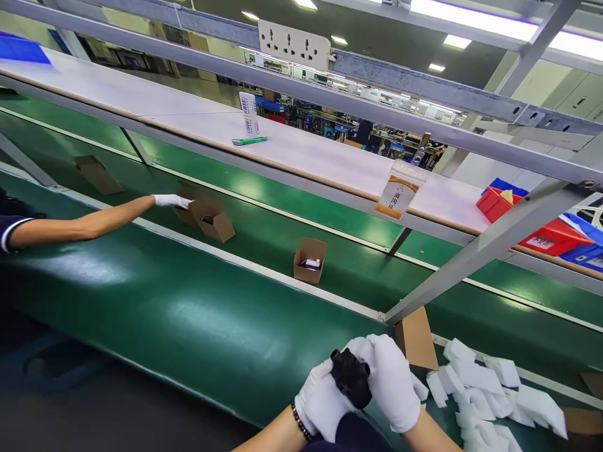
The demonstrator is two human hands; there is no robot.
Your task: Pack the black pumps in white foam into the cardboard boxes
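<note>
A black plastic part [351, 378] with short round ports sits between my hands, low in the view and close to my body. My left hand [323, 400], in a white glove and with a beaded bracelet at the wrist, is closed around its left side and underside. Also gloved in white, my right hand [393, 384] closes against its right side, with the fingertips curled at the top. White foam pieces [480, 383] lie in a loose heap just right of my right hand. An upright brown cardboard piece [417, 340] stands behind that hand.
Open cardboard boxes sit on the green conveyor [264, 251], one box [309, 260] holding a white item. At left, a co-worker's gloved hand [172, 201] reaches to another box [214, 221]. A slanted metal post [471, 257] rises at right; red bins [549, 235] stand on the shelf.
</note>
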